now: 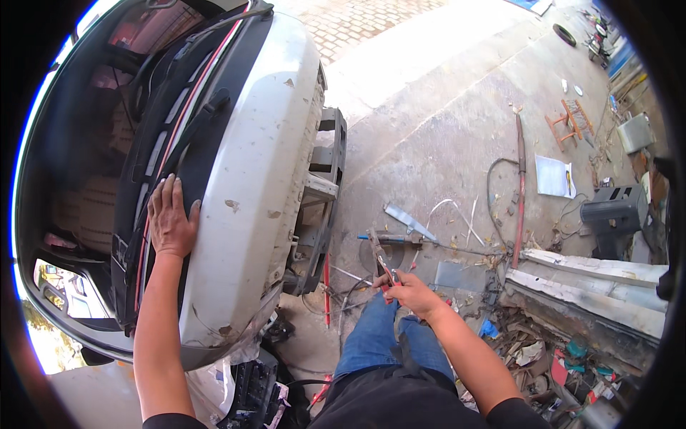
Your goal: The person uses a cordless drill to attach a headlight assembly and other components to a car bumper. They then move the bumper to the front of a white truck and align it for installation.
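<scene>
My left hand (pixel 172 217) lies flat with fingers stretched on the black cowl panel (pixel 201 154) at the foot of the windshield. The white vehicle front (pixel 246 193) beside it has chipped, scratched paint, and its bumper is off. Low over my right leg, my right hand (pixel 413 296) is closed around red-handled pliers (pixel 386 270). Their metal jaws point forward, away from me. Just past the jaws, a torch-like tool with a blue tip (pixel 389 238) lies on the floor, and a flat metal strip (pixel 409 221) is near it.
A dark metal frame (pixel 325 207) sticks out from the vehicle's front. To the right lie a red pole (pixel 520 189), long white panels (pixel 589 282) and heaped scrap (pixel 554 350). A small wooden stool (pixel 568 123) lies farther off. Hoses and cables run across the floor.
</scene>
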A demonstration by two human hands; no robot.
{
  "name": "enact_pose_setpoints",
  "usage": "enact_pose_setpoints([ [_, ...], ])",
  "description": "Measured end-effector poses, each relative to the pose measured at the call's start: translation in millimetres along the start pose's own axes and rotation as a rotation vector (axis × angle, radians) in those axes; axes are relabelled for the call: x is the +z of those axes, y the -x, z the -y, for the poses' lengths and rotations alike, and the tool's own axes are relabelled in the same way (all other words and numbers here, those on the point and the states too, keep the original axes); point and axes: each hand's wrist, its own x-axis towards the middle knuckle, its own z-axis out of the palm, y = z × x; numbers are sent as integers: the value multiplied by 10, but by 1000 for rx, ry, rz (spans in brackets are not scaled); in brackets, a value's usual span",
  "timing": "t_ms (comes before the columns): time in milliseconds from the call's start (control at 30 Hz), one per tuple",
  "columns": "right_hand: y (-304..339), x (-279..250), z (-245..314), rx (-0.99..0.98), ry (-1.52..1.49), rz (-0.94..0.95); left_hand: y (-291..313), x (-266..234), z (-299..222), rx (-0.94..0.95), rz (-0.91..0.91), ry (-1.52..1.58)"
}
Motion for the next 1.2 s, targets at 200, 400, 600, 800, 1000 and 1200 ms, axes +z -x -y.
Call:
enact_pose_setpoints([
  [200,-566,18,162,63,333,-130,16,-56,26,-23,-92,37],
  [400,-1280,23,309,70,662,-164,-69,83,58,-362,-163,111],
  [600,-1841,87,413,93,771,-149,-121,127,61,-416,-105,64],
  [800,-2494,132,477,112,848,-4,-190,46,-23,-451,-58,27],
  [1000,-3149,43,386,113,905,118,-168,141,-6,-482,-70,-42],
  [1200,-3276,-75,566,152,890,198,-153,228,21,-475,-69,-104],
])
